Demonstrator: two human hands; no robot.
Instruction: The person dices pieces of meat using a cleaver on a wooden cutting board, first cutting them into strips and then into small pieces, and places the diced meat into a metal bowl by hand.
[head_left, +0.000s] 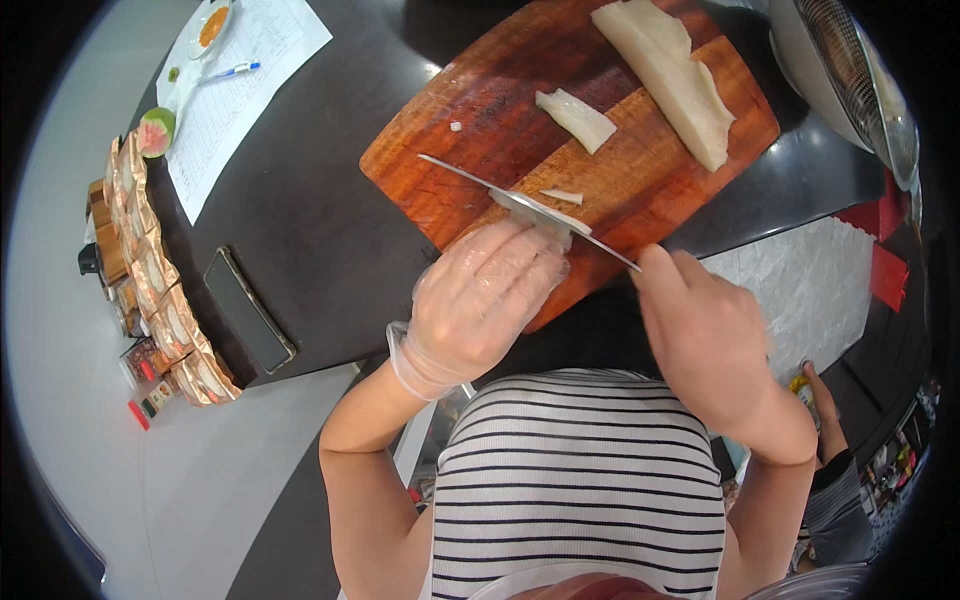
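Note:
My left hand (491, 296), in a clear plastic glove, presses a pale piece of food (551, 225) onto a wooden cutting board (465, 97). My bare right hand (697, 330) grips a knife (540, 212) by its handle, which the fingers hide. The blade runs slantwise across the board, right at my left fingertips and against the pale piece. A thin sliver (564, 196) lies just beyond the blade. Farther up sits a short pale slab (576, 120), and a long thick pale slab (671, 79) rests at the board's far right. One tiny cube (455, 127) is on the left.
A metal mesh strainer (832, 45) over a white bowl stands at the upper right. On the dark table (330, 225) lie a smartphone (250, 309), printed paper sheets (247, 97), a pen (231, 71) and gold-foil packets (154, 262). Another person's arm (825, 409) shows at the lower right.

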